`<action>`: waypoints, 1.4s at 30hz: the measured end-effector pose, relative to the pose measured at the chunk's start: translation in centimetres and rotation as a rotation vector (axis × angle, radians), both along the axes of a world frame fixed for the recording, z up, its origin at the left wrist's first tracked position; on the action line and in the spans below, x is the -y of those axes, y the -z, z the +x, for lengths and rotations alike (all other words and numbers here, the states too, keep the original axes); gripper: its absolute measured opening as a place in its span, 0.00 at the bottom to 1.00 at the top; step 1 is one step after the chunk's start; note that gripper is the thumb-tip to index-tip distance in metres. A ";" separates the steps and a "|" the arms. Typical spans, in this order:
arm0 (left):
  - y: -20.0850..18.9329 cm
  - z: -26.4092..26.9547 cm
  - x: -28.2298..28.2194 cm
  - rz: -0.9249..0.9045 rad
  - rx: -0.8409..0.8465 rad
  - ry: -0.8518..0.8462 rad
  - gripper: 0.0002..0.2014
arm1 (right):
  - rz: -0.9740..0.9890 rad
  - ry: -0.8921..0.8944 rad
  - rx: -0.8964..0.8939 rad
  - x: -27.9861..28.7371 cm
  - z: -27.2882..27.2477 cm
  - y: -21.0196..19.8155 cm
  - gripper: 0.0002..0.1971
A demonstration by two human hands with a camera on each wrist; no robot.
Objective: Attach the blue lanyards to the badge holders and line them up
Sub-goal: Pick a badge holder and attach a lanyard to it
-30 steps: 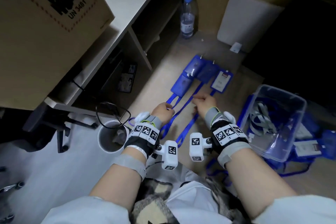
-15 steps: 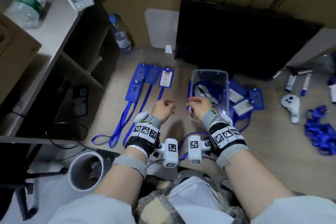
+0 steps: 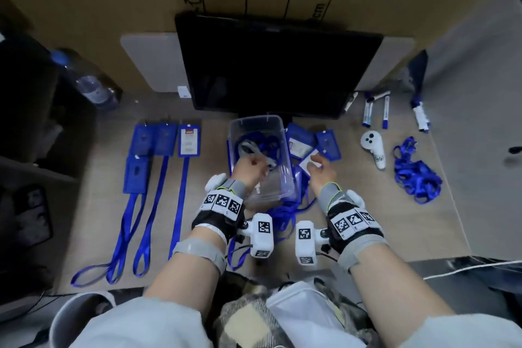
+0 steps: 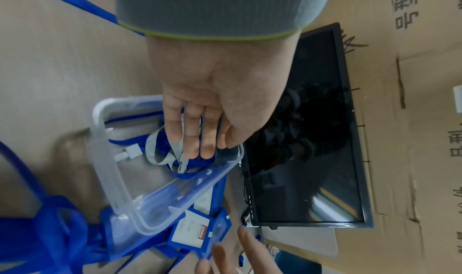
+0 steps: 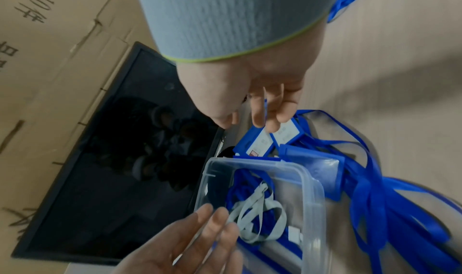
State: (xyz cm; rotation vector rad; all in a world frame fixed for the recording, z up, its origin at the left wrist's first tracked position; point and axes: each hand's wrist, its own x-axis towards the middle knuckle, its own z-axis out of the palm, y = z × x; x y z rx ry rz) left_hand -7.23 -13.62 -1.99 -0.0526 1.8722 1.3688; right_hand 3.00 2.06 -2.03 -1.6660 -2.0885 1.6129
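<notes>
Several blue badge holders (image 3: 189, 140) with blue lanyards (image 3: 180, 200) clipped on lie in a row on the floor at the left. My left hand (image 3: 260, 162) reaches into a clear plastic box (image 3: 279, 178) with straight fingers (image 4: 192, 140), just above a grey lanyard (image 4: 160, 151) and blue ones, holding nothing. My right hand (image 3: 315, 162) hovers right of the box. Its fingertips (image 5: 271, 120) touch a loose badge holder with a white card (image 5: 287, 134). More loose holders (image 3: 327, 144) lie beside it. Tangled blue lanyards (image 3: 285, 212) lie under the box's near end.
A black monitor (image 3: 276, 65) leans on the cardboard wall behind the box. Right of it lie markers (image 3: 375, 110), a white controller (image 3: 374, 147) and a pile of blue lanyards (image 3: 415, 175). A water bottle (image 3: 87, 79) stands at the far left; a grey bin (image 3: 82, 316) sits near my left knee.
The head view has swung right, away from the row. Both hands left the laid-out lanyards: the left moved into the box, the right to the loose holders.
</notes>
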 end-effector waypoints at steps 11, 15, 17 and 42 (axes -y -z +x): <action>2.2 0.3 -8.1 -0.156 0.021 -0.158 0.08 | -0.195 -0.315 0.210 -10.5 -2.7 6.0 0.23; 2.3 1.7 -9.0 -0.257 0.039 -0.218 0.06 | -0.271 -0.395 0.256 -11.9 -3.1 8.4 0.24; 2.0 2.4 -9.5 -0.275 0.045 -0.255 0.08 | -0.308 -0.368 0.233 -12.6 -2.8 8.9 0.22; -7.1 4.9 -12.5 -0.016 -0.178 -0.221 0.20 | -0.264 -0.669 -0.430 -12.5 -1.5 -7.2 0.20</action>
